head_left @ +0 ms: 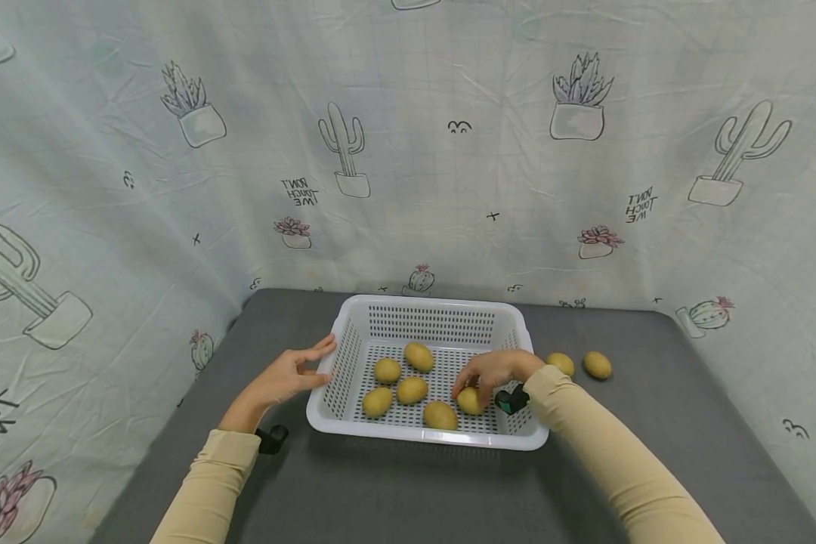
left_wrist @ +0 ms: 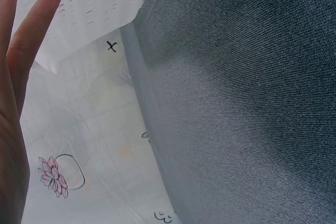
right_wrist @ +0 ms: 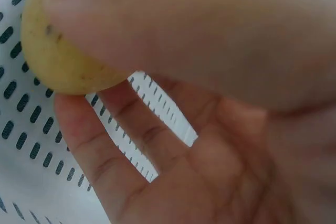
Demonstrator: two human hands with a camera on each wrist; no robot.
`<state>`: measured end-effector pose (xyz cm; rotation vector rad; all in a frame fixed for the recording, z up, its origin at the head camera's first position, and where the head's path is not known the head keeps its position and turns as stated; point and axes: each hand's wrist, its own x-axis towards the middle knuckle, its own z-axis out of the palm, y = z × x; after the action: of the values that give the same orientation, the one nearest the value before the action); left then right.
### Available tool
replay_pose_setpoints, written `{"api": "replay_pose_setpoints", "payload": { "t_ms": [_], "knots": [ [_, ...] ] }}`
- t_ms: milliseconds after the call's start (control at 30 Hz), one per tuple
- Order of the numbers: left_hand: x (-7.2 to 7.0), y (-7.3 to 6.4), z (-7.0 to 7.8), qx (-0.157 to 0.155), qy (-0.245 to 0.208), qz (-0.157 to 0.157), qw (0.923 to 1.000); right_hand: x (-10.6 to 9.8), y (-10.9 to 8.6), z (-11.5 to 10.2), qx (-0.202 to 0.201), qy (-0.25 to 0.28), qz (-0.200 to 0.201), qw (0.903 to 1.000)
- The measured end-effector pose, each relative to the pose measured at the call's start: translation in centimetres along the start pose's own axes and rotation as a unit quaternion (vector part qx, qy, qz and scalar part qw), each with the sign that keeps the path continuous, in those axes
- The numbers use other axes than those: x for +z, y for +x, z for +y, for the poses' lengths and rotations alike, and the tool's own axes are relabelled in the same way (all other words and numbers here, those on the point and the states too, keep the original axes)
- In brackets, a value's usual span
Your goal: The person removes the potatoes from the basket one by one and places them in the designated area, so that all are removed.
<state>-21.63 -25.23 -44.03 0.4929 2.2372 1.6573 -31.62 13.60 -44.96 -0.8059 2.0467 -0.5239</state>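
A white perforated plastic basket [head_left: 430, 436] sits on the dark table, with several yellow potatoes lying on its floor. My right hand [head_left: 495, 368] reaches into the basket's right part and holds a potato [head_left: 470, 402] between thumb and fingers. The right wrist view shows the thumb lying over this potato [right_wrist: 68, 61], with the other fingers spread beneath. At the basket's left rim, my left hand [head_left: 284, 378] rests its extended fingertips and thumb, and nothing is in its palm. In the left wrist view its straight fingers [left_wrist: 32, 35] overlap the basket wall.
Two potatoes lie on the table outside the basket's right side, one [head_left: 597, 365] farther right and one [head_left: 561, 364] partly behind the right forearm. A cloth curtain [head_left: 408, 189] printed with cacti hangs behind and beside the grey table [head_left: 394, 499].
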Motion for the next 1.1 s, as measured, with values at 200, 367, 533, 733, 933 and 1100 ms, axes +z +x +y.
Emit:
{"api": "replay_pose_setpoints", "payload": {
  "t_ms": [200,367,533,733,933,1100],
  "knots": [
    [0.06,-0.02,0.02,0.002,-0.003,-0.001,1.0000,-0.14,-0.03,0.03,-0.010,0.027,0.010,0.9995],
    [0.05,-0.02,0.06,0.003,-0.003,-0.001,1.0000,-0.26,-0.10,-0.11,-0.008,0.034,0.016,0.9993],
    [0.04,-0.04,0.09,0.001,-0.004,0.000,1.0000,-0.28,-0.14,-0.03,-0.014,0.030,0.030,0.9990],
    [0.01,-0.05,0.04,-0.004,-0.001,0.000,1.0000,-0.34,-0.19,0.18,-0.044,0.036,0.046,0.9973],
    [-0.03,-0.02,0.02,-0.007,0.001,0.002,1.0000,-0.48,-0.22,0.25,-0.096,0.054,0.048,0.9927],
    [-0.02,0.00,0.03,-0.007,0.000,0.002,1.0000,-0.52,-0.45,0.12,-0.096,0.062,0.070,0.9909]
  ]
}}
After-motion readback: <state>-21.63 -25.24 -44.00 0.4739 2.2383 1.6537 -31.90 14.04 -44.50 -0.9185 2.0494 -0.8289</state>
